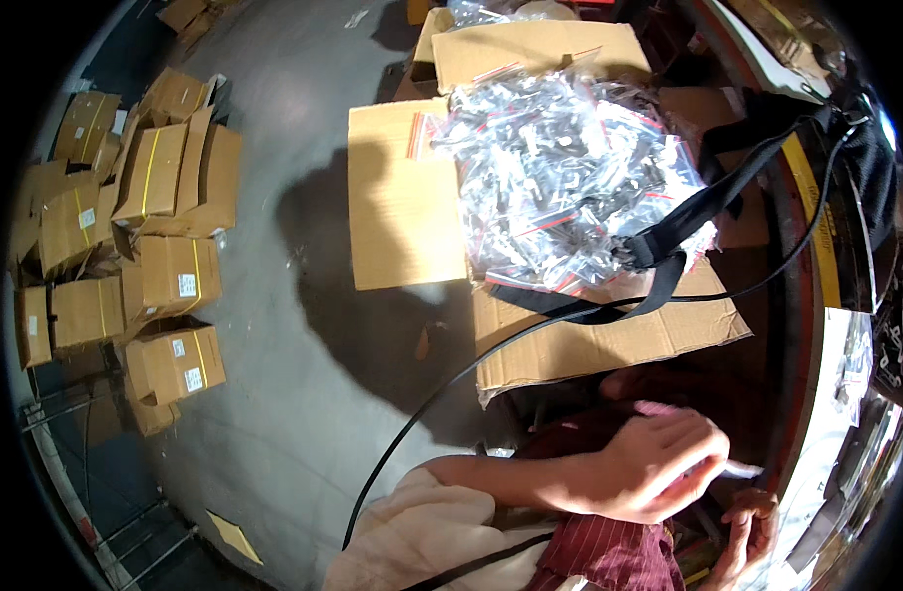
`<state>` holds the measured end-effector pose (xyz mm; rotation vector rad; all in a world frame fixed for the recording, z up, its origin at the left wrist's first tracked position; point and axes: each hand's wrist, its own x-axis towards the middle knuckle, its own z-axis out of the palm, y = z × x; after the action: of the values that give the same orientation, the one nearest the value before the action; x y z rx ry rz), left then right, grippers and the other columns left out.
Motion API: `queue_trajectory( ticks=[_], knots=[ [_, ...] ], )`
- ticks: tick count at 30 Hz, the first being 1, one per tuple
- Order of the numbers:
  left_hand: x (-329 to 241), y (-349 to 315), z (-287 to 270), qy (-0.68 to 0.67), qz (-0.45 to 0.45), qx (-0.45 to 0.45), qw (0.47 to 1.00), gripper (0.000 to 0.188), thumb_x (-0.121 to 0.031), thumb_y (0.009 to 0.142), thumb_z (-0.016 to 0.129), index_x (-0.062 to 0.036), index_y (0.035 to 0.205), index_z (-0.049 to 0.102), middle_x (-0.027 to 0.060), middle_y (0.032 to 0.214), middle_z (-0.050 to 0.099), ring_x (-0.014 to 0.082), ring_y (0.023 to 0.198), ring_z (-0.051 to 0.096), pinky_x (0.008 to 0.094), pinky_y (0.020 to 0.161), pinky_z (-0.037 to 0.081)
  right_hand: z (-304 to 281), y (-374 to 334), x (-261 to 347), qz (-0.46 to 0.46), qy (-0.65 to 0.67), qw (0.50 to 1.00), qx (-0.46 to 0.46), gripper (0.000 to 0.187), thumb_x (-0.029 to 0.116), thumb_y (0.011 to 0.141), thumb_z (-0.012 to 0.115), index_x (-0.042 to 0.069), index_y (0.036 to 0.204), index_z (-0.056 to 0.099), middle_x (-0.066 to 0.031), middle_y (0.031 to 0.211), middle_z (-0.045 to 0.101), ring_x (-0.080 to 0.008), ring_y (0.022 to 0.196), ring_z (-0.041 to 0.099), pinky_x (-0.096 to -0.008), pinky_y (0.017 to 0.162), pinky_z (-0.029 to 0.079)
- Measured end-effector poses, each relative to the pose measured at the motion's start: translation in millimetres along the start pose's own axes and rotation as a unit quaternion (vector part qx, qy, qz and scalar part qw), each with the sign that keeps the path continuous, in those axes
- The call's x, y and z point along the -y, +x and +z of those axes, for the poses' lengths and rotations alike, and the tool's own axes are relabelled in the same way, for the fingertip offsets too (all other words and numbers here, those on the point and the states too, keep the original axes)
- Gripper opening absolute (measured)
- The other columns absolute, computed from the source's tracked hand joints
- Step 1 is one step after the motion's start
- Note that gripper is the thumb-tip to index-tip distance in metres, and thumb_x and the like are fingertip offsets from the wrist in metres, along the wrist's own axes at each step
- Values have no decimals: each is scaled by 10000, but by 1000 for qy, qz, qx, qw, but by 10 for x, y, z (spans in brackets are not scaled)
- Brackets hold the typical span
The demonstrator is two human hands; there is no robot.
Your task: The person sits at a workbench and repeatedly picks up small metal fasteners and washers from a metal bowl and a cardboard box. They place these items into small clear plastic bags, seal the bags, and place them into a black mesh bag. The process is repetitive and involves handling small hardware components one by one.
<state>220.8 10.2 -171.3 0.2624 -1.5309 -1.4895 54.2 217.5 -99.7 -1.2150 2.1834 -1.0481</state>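
My left hand (665, 465) reaches in from the lower edge, its forearm coming out of a white sleeve. Its fingers are curled closed, and a small whitish piece (742, 470) sticks out beside them, too blurred to name. Just below and to the right is my right hand (750, 522), partly cut off by shadow, with its fingers bent together; what they hold is hidden. Beyond both hands stands an open cardboard box (407, 197) heaped with clear red-edged zip bags (560, 167) of small metal-looking parts. Dark red striped cloth (609, 557) lies under my left forearm.
A black strap (683, 222) and black cable (451, 379) cross over the box. Strapped cartons (176, 276) are piled at the left, near a metal rack (146, 537). Along the right runs a bench edge (816, 394) with plastic-wrapped items. A yellowish sheet (235, 537) lies on the floor.
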Motion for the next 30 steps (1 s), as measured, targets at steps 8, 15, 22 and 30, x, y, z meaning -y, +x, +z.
queue_trajectory(
  ticks=[8,15,22,30],
  knots=[
    [18,713,-559,326,139,-125,927,196,33,897,693,15,1089,658,156,1151,700,407,1190,649,492,1003,539,27,-81,-153,4,4,992,-127,350,245,978,653,-49,1163,610,-150,1072,636,-179,814,603,-347,857,491],
    [152,705,-369,510,0,-73,857,374,-49,927,639,28,1292,606,303,1493,425,520,1462,335,596,1195,306,-94,-277,-365,-19,-22,990,-141,360,-9,972,584,-49,1330,598,-190,1279,611,-165,824,648,-304,810,529],
    [135,737,489,314,119,75,939,263,11,882,688,-17,1141,721,196,1284,667,417,1214,633,502,1055,501,-494,-270,-146,-10,-75,970,-230,234,-153,889,618,-72,1102,669,-186,1147,659,-207,875,701,-315,727,582],
    [430,1482,1590,317,198,158,914,284,23,887,628,43,1166,670,201,1208,663,386,1117,628,449,986,510,-741,-359,-69,-69,-144,964,-215,221,-96,883,676,-3,1084,686,-165,1131,690,-276,926,730,-329,708,589]
  ],
)
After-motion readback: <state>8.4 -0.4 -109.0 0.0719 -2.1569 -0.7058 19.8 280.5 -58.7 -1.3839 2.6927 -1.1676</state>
